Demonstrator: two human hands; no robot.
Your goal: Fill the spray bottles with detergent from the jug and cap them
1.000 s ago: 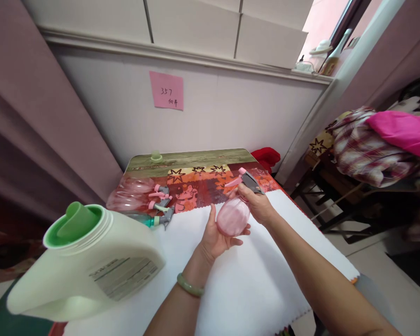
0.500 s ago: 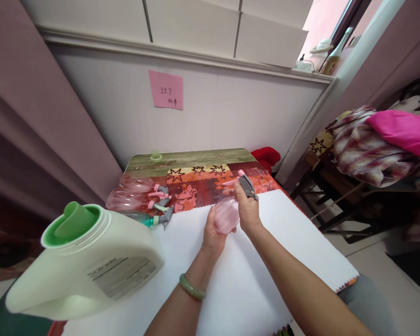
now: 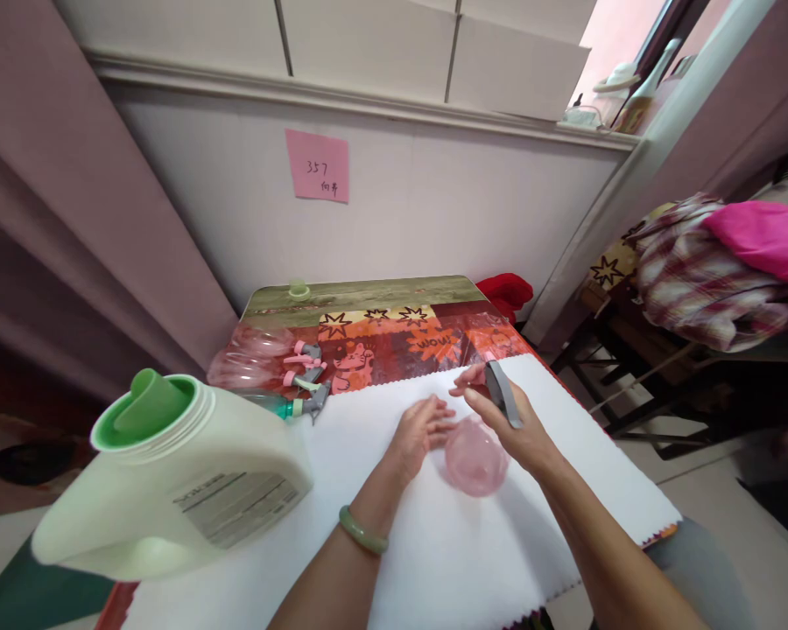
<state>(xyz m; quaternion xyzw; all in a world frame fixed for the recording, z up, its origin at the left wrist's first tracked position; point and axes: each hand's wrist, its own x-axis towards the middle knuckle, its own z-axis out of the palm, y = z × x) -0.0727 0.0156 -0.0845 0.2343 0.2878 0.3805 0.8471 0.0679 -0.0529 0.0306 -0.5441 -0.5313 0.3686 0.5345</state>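
Note:
A clear pink spray bottle (image 3: 476, 459) is low over the white cloth, its rounded body towards me. My right hand (image 3: 509, 416) is at its grey sprayer head (image 3: 501, 392), which sits in the crook between thumb and forefinger. The bottle's neck is hidden behind that hand. Just left of the bottle, my left hand (image 3: 424, 433) is open, fingers stretched towards it; whether the fingertips touch it I cannot tell. A green bangle (image 3: 363, 531) circles my left wrist.
A big pale-green jug (image 3: 236, 490) with a green spout stands at the left. Behind it lie several spray bottles (image 3: 246, 367), pink and teal. A small greenish cap (image 3: 299, 291) rests at the table's back edge. Clothes (image 3: 689, 280) are piled on the right.
The spray bottle has come down and to the right, along with my right hand. My left hand has let go of its body and opened its fingers.

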